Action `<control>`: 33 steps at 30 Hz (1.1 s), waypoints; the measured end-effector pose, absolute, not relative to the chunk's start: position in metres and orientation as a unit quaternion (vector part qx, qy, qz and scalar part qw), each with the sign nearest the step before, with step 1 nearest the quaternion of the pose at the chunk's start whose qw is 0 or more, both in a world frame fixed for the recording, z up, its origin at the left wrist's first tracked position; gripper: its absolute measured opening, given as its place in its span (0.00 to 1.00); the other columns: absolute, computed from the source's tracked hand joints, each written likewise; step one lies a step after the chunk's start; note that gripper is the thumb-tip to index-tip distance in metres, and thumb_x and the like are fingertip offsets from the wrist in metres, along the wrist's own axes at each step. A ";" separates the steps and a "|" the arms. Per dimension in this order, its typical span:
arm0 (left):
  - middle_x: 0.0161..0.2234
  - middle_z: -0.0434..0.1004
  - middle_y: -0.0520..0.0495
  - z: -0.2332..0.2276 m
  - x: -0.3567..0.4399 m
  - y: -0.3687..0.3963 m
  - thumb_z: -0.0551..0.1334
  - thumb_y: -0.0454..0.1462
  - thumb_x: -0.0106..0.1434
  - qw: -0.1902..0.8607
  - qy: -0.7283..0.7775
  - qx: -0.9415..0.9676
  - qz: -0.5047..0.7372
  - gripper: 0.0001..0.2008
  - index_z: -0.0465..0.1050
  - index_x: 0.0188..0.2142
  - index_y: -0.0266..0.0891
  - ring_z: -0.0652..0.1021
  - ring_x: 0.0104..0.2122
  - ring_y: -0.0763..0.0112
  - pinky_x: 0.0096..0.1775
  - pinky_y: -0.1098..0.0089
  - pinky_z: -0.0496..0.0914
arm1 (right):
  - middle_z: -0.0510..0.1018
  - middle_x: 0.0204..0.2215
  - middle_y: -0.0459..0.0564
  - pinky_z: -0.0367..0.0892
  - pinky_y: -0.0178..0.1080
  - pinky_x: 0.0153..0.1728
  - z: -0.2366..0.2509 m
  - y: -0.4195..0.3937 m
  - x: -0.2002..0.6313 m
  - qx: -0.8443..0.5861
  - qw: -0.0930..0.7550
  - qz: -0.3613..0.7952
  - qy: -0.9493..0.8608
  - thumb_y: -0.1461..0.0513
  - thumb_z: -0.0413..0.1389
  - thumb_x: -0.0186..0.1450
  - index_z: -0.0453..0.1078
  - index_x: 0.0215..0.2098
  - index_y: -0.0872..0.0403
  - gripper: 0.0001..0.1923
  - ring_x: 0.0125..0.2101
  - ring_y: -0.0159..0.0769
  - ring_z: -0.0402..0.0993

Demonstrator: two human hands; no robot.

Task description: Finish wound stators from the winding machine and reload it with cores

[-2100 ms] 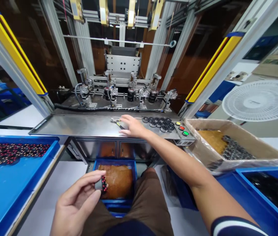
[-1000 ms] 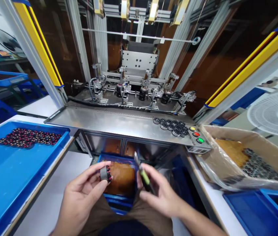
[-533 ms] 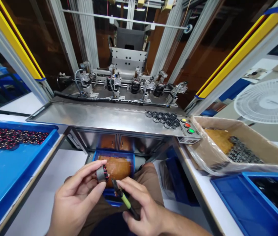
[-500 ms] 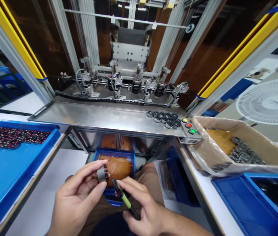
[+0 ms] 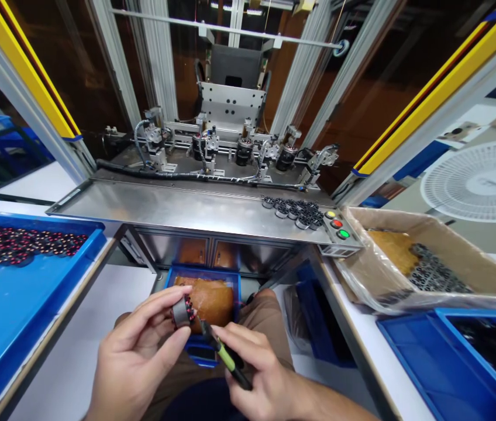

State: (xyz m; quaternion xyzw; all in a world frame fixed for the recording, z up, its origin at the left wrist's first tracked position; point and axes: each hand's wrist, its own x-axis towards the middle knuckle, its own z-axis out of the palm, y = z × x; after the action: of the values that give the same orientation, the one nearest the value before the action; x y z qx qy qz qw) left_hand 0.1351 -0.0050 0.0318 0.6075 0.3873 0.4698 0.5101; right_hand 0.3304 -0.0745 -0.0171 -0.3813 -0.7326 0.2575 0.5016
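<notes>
Between the thumb and fingers of my left hand (image 5: 138, 345) is a small ring-shaped motor stator (image 5: 181, 313), dark grey outside with reddish copper windings at its edge. It is tilted, with the wound side facing right. My right hand (image 5: 257, 362) is closed round wire cutters (image 5: 227, 358) with black and green handles. Their dark tip points up and left, just right of the stator's edge; whether it touches a wire I cannot tell. Below and behind both hands lies a blue bin (image 5: 236, 279) with a brown sheet (image 5: 215, 301) in it.
A blue tray (image 5: 20, 327) with many wound stators stands at left. On the metal ledge (image 5: 178, 204) ahead are black ring parts (image 5: 296, 211) beside a button box (image 5: 340, 234). At right are a lined carton (image 5: 406, 298) and a blue crate (image 5: 414, 351). Behind is a machine (image 5: 230, 111).
The cutters have shifted slightly, with their handles a little lower and to the right. My left hand keeps the stator in nearly the same place. In the machine, the grey central unit looks slightly different.
</notes>
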 end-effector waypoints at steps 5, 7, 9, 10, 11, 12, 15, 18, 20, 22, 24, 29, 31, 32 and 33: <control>0.48 0.81 0.53 0.031 0.132 -0.007 0.65 0.31 0.61 0.467 0.363 0.630 0.503 0.12 0.78 0.42 0.50 0.79 0.50 0.71 0.54 0.76 0.71 | 0.71 0.41 0.56 0.72 0.41 0.37 -0.018 -0.072 0.330 -0.349 0.512 0.270 -0.737 0.70 0.53 0.50 0.52 0.67 0.53 0.46 0.38 0.40 0.71; 0.47 0.81 0.54 0.031 0.133 -0.008 0.65 0.30 0.61 0.436 0.365 0.643 0.513 0.12 0.78 0.41 0.50 0.79 0.49 0.71 0.53 0.75 0.72 | 0.71 0.44 0.57 0.72 0.42 0.40 -0.019 -0.071 0.330 -0.338 0.511 0.282 -0.738 0.70 0.53 0.49 0.51 0.68 0.52 0.47 0.40 0.41 0.71; 0.47 0.81 0.54 0.031 0.134 -0.009 0.65 0.29 0.60 0.416 0.361 0.652 0.521 0.13 0.78 0.40 0.50 0.80 0.48 0.71 0.51 0.75 0.73 | 0.70 0.44 0.57 0.72 0.43 0.40 -0.018 -0.070 0.330 -0.339 0.508 0.288 -0.738 0.70 0.53 0.49 0.51 0.68 0.52 0.47 0.41 0.41 0.71; 0.47 0.81 0.54 0.032 0.134 -0.010 0.65 0.29 0.60 0.409 0.357 0.656 0.525 0.13 0.78 0.41 0.50 0.80 0.48 0.71 0.51 0.75 0.74 | 0.70 0.44 0.57 0.72 0.43 0.40 -0.018 -0.070 0.330 -0.340 0.507 0.288 -0.738 0.70 0.53 0.49 0.51 0.68 0.52 0.47 0.41 0.41 0.71; 0.47 0.81 0.55 0.032 0.135 -0.010 0.65 0.29 0.60 0.403 0.354 0.661 0.525 0.13 0.78 0.41 0.50 0.80 0.47 0.71 0.50 0.76 0.74 | 0.70 0.44 0.56 0.72 0.42 0.39 -0.017 -0.069 0.330 -0.340 0.508 0.286 -0.738 0.70 0.53 0.49 0.51 0.68 0.52 0.47 0.40 0.41 0.71; 0.47 0.81 0.55 0.033 0.135 -0.010 0.65 0.29 0.60 0.397 0.355 0.665 0.523 0.14 0.78 0.41 0.50 0.79 0.48 0.71 0.51 0.76 0.74 | 0.70 0.43 0.56 0.72 0.42 0.39 -0.017 -0.069 0.330 -0.339 0.509 0.285 -0.738 0.70 0.53 0.49 0.52 0.68 0.52 0.47 0.40 0.41 0.71; 0.47 0.81 0.56 0.034 0.136 -0.010 0.65 0.29 0.59 0.387 0.359 0.673 0.519 0.14 0.78 0.41 0.51 0.80 0.47 0.71 0.51 0.74 0.74 | 0.71 0.41 0.55 0.71 0.40 0.36 -0.015 -0.068 0.330 -0.336 0.513 0.280 -0.738 0.70 0.53 0.48 0.53 0.68 0.53 0.48 0.37 0.40 0.71; 0.46 0.82 0.54 0.036 0.136 -0.010 0.66 0.29 0.59 0.383 0.362 0.672 0.521 0.14 0.79 0.40 0.51 0.81 0.46 0.68 0.50 0.71 0.75 | 0.72 0.38 0.54 0.71 0.40 0.34 -0.014 -0.067 0.330 -0.337 0.512 0.268 -0.743 0.69 0.52 0.48 0.53 0.67 0.54 0.47 0.35 0.39 0.71; 0.45 0.83 0.52 0.038 0.136 -0.010 0.66 0.29 0.57 0.381 0.364 0.672 0.521 0.14 0.80 0.39 0.50 0.82 0.45 0.66 0.49 0.69 0.76 | 0.73 0.36 0.53 0.70 0.39 0.32 -0.014 -0.067 0.331 -0.341 0.506 0.256 -0.749 0.69 0.52 0.48 0.54 0.67 0.53 0.46 0.33 0.38 0.70; 0.44 0.83 0.51 0.038 0.136 -0.010 0.66 0.29 0.57 0.381 0.362 0.673 0.521 0.14 0.80 0.39 0.50 0.82 0.44 0.64 0.48 0.67 0.77 | 0.73 0.34 0.52 0.70 0.38 0.30 -0.014 -0.068 0.332 -0.343 0.501 0.247 -0.755 0.69 0.51 0.48 0.53 0.67 0.53 0.47 0.31 0.38 0.70; 0.44 0.84 0.51 0.038 0.136 -0.011 0.66 0.29 0.57 0.384 0.361 0.671 0.522 0.14 0.80 0.39 0.50 0.82 0.44 0.64 0.48 0.67 0.77 | 0.73 0.34 0.51 0.69 0.38 0.29 -0.014 -0.069 0.333 -0.348 0.496 0.247 -0.756 0.69 0.51 0.48 0.53 0.67 0.53 0.47 0.30 0.37 0.70; 0.44 0.84 0.54 0.036 0.138 -0.015 0.66 0.30 0.59 0.396 0.366 0.644 0.542 0.13 0.80 0.38 0.51 0.82 0.44 0.68 0.48 0.72 0.75 | 0.72 0.39 0.55 0.71 0.40 0.34 -0.013 -0.068 0.331 -0.360 0.500 0.265 -0.742 0.70 0.51 0.49 0.53 0.67 0.53 0.46 0.35 0.39 0.71; 0.43 0.84 0.54 0.036 0.140 -0.017 0.66 0.31 0.59 0.402 0.374 0.629 0.551 0.11 0.81 0.37 0.51 0.82 0.43 0.68 0.48 0.72 0.75 | 0.71 0.42 0.56 0.72 0.41 0.37 -0.012 -0.067 0.329 -0.346 0.506 0.271 -0.742 0.70 0.52 0.49 0.52 0.68 0.52 0.47 0.38 0.40 0.70; 0.43 0.84 0.54 0.037 0.141 -0.018 0.66 0.31 0.59 0.402 0.376 0.626 0.553 0.11 0.81 0.37 0.51 0.82 0.42 0.68 0.47 0.72 0.75 | 0.71 0.42 0.56 0.72 0.41 0.38 -0.011 -0.066 0.328 -0.341 0.508 0.273 -0.743 0.70 0.52 0.49 0.51 0.68 0.52 0.48 0.38 0.40 0.70; 0.42 0.84 0.55 0.037 0.142 -0.019 0.67 0.31 0.58 0.400 0.377 0.626 0.553 0.11 0.81 0.36 0.51 0.82 0.42 0.68 0.47 0.72 0.75 | 0.71 0.42 0.55 0.71 0.41 0.37 -0.011 -0.066 0.327 -0.338 0.510 0.273 -0.742 0.70 0.52 0.49 0.50 0.69 0.52 0.48 0.38 0.40 0.70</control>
State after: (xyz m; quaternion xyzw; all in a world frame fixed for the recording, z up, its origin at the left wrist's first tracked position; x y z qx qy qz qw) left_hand 0.1415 -0.0190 0.0370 0.6256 0.3770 0.5533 0.4003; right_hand 0.3275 -0.0659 -0.0111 -0.3377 -0.7423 0.2735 0.5100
